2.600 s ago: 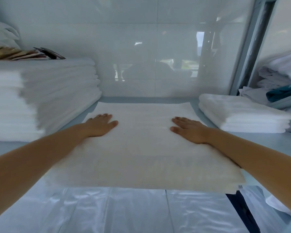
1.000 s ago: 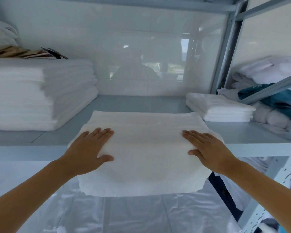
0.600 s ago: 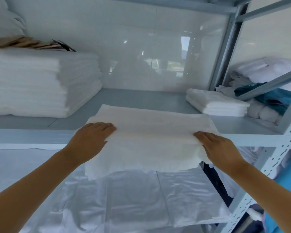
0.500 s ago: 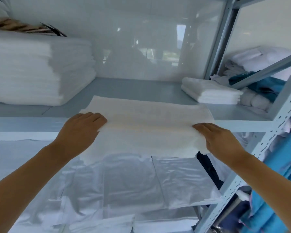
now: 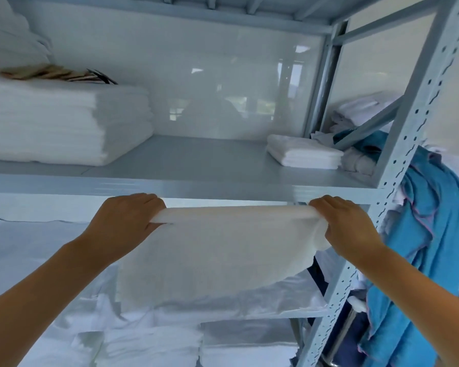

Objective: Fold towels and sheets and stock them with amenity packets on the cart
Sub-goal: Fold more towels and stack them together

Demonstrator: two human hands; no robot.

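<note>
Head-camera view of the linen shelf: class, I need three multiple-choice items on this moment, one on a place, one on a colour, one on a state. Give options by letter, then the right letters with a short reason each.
1. Where does the small stack of folded white towels lie?
A. On the right part of the shelf
B. On top of the tall stack
C. On the floor

2. What colour is the cloth draped over the rack's right side?
A. Red
B. Blue
C. Black

3. How is the white towel held?
A. Lying flat on the shelf, untouched
B. Pinched by one hand only
C. Gripped at its top edge by the left hand and the right hand, hanging below the shelf's front edge

Answers: 1 A, it sits near the right upright; 2 B, it is plainly blue; 3 C, both hands close on the top corners and the towel hangs down.
</note>
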